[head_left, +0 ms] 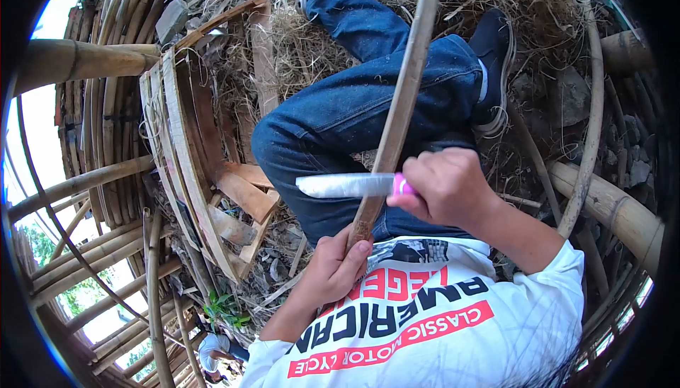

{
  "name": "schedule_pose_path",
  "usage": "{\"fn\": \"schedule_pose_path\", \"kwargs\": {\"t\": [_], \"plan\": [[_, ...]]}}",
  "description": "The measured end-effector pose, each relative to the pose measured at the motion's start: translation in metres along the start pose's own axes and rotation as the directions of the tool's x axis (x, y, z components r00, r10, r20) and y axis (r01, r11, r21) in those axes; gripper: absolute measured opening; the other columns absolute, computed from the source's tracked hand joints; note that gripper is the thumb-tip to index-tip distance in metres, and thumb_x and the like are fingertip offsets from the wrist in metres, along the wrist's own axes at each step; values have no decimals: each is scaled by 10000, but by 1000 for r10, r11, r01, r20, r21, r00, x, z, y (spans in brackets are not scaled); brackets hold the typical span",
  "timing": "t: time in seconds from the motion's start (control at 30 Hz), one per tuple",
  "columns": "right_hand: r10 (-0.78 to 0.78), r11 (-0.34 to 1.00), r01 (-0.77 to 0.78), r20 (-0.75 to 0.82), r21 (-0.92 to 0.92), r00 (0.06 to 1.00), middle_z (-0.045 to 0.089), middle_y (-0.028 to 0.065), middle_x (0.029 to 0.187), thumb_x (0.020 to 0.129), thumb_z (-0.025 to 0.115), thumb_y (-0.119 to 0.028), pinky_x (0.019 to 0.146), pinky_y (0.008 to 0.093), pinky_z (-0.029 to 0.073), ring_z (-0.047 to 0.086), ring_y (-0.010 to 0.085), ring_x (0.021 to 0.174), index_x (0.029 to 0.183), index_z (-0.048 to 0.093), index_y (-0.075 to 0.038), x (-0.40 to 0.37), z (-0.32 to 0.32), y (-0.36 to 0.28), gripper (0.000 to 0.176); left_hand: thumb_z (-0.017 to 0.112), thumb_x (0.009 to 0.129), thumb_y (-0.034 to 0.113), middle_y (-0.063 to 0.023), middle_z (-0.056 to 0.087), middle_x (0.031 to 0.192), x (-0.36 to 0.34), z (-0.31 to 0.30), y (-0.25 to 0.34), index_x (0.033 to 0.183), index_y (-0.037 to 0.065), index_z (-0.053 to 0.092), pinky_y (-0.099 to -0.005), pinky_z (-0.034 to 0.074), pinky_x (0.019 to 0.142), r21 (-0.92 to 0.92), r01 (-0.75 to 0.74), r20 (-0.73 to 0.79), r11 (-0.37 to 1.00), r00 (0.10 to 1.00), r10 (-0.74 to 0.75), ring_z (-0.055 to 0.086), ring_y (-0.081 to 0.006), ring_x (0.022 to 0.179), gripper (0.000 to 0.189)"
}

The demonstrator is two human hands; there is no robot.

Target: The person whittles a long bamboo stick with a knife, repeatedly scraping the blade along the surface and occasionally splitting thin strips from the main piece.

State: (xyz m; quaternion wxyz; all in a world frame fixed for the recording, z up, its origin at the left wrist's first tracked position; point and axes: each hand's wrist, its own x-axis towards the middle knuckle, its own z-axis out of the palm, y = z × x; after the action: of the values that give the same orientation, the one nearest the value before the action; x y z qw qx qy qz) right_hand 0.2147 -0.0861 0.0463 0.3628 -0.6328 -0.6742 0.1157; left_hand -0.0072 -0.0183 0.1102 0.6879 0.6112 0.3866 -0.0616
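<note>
Over on the left, bamboo poles [85, 60] run out past the dark rim of the view, ends lost. Below them another person [212, 349] is partly cut off, too small for me to see what they're doing. Planks [246, 197] lie jumbled beside the seated person's jeans [304, 122]. The left hand [327, 271] has its fingers wrapped round a long strip [402, 97], covering the lower end; the upper end leaves the view at the top. A knife [333, 185] crosses the strip just above that hand, its blade glaring, so I can't tell whether the edge bites. The right hand [450, 184] has its fingers clenched on the pink handle, hiding most of it.
</note>
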Motion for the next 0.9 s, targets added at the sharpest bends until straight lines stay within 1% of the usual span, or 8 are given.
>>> {"fn": "schedule_pose_path", "kwargs": {"t": [0.07, 0.1, 0.13, 0.2, 0.33, 0.4, 0.57, 0.9], "plan": [[75, 988, -90, -123, -128, 990, 534, 69, 545, 885, 601, -488, 429, 337, 453, 573, 243, 448, 696, 537, -102, 8, 1, 12, 435, 449, 1021, 240, 30, 456, 540, 0, 0, 3, 892, 23, 496, -215, 303, 417, 74, -41, -41, 996, 998, 44, 409, -42, 440, 257], [91, 983, -109, -126, -148, 988, 531, 69, 544, 897, 586, -482, 421, 339, 450, 577, 245, 452, 692, 532, -103, 9, -2, 22, 435, 449, 1021, 240, 30, 456, 540, 1, 0, 1, 892, 23, 496, -215, 303, 417, 75, -43, -40, 996, 998, 46, 409, -42, 440, 257], [60, 988, -73, -92, -139, 994, 539, 67, 552, 913, 571, -466, 419, 338, 453, 581, 244, 456, 703, 539, -100, 7, -2, 30, 423, 450, 1020, 234, 31, 456, 537, 1, 1, -3, 892, 25, 499, -216, 307, 420, 53, -28, -30, 998, 999, 29, 409, -40, 440, 250], [84, 988, -89, -38, -130, 996, 543, 66, 552, 902, 588, -464, 423, 342, 457, 579, 242, 455, 706, 545, -95, 2, -1, 31, 420, 451, 1020, 227, 32, 457, 534, 0, 3, -6, 891, 27, 502, -217, 310, 422, 38, -9, -25, 999, 1000, 10, 410, -39, 440, 244], [15, 1000, -14, 38, -25, 999, 560, 73, 556, 868, 634, -461, 439, 339, 463, 581, 233, 455, 735, 582, -89, -4, 0, 1, 398, 455, 1019, 220, 34, 455, 536, -1, 8, -4, 893, 24, 509, -220, 325, 429, 76, -30, -44, 997, 998, 34, 417, -45, 437, 239], [8, 1000, -7, 28, -24, 1000, 567, 71, 561, 870, 630, -465, 444, 329, 463, 586, 227, 465, 752, 597, -79, -2, 0, 2, 405, 460, 1016, 223, 32, 455, 536, -2, 7, -4, 899, 20, 511, -220, 327, 431, 67, -27, -100, 997, 994, 34, 422, -51, 437, 241], [34, 997, -32, 33, -67, 999, 564, 67, 564, 874, 620, -473, 452, 326, 464, 589, 224, 473, 751, 597, -84, -8, 8, 13, 409, 469, 1012, 218, 31, 457, 548, 1, 7, 1, 909, 17, 507, -225, 331, 444, 138, 15, -98, 990, 995, -1, 437, -51, 461, 228], [-64, 992, 61, -18, -108, 998, 539, 54, 552, 876, 587, -522, 462, 324, 460, 584, 213, 479, 704, 558, -113, 5, 27, 29, 445, 459, 1014, 219, 32, 456, 554, -4, 3, -4, 926, 31, 495, -215, 325, 431, 46, 60, -130, 997, 990, -53, 428, -45, 453, 211]]}}
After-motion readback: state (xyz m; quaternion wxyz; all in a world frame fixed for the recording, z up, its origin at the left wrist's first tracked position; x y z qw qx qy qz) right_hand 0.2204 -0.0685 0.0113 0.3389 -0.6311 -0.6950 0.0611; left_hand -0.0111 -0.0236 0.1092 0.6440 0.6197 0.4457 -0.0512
